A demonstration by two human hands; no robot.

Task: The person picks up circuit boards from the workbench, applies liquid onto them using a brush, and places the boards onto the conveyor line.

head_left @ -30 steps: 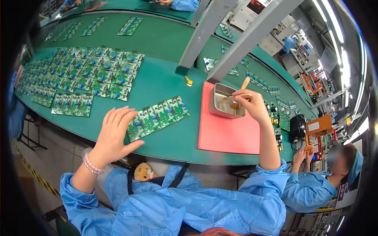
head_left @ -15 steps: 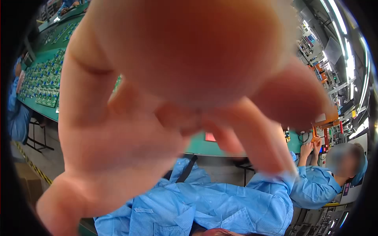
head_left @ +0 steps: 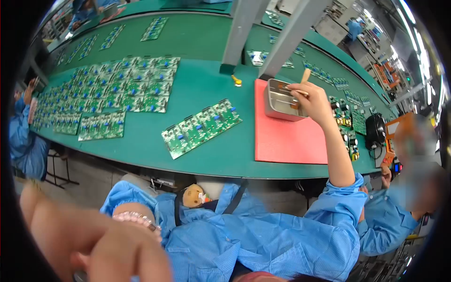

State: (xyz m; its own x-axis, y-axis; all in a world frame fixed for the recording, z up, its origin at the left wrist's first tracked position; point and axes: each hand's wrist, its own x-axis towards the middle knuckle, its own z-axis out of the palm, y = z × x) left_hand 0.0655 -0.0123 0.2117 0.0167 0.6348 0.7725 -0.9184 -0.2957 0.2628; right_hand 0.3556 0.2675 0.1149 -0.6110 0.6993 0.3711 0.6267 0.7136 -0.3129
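Observation:
My right hand (head_left: 312, 101) reaches over a metal tin (head_left: 274, 109), fingers pinched round a thin wooden-handled brush (head_left: 300, 91) that points into it. A thicker wooden handle (head_left: 306, 75) rises beside the fingers at the tin's rim. The tin stands on a red mat (head_left: 291, 141). Close to the camera at lower left is my left hand (head_left: 108, 244), large and blurred, with a pink bead bracelet (head_left: 134, 217) on the wrist. A long green circuit board panel (head_left: 202, 128) lies slantwise on the green bench, left of the mat.
Rows of circuit boards (head_left: 127, 84) cover the bench's left side. A yellow-topped small object (head_left: 236, 81) lies near a grey post (head_left: 242, 37). Right of the mat are more boards (head_left: 359, 122) and a black fan-like device (head_left: 375, 129). A co-worker (head_left: 387, 225) sits at right.
Both hands, which filled the view close to the camera, have parted. The right went down to the tin and took hold of the brush; the left moved to the lower left.

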